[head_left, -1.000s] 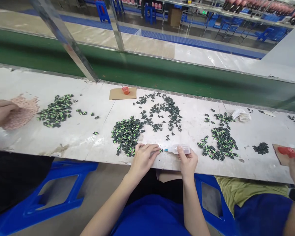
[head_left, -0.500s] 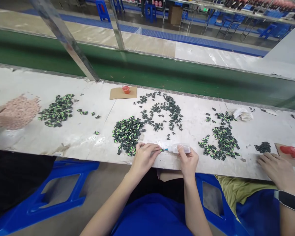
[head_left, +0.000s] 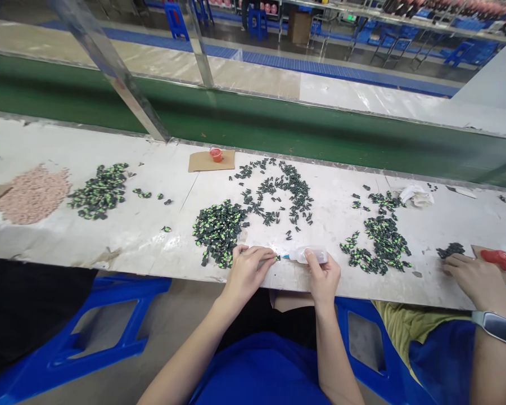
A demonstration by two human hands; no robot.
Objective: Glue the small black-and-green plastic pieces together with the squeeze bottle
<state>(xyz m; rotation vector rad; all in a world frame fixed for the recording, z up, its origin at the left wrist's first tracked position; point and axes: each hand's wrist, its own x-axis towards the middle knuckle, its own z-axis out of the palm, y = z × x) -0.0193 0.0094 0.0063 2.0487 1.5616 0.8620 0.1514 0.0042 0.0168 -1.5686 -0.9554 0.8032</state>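
Currently | near white bench (head_left: 143, 253)'s front edge | left hand (head_left: 248, 269) pinches small black-and-green piece (head_left: 278, 257), likely light | right hand (head_left: 325, 277) curls round translucent plastic bottle (head_left: 298, 255), probably soft, best held mid-body

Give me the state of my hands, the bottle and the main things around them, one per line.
Left hand: closed, pinching a small dark piece
Right hand: closed around the bottle
Bottle: nearly level, blue tip toward the piece
Red cup: upright
Cardboard: flat, under the cup
Left pile: heaped
Black pieces: loosely scattered
Right pile: heaped, some pieces loose
White cloth: crumpled
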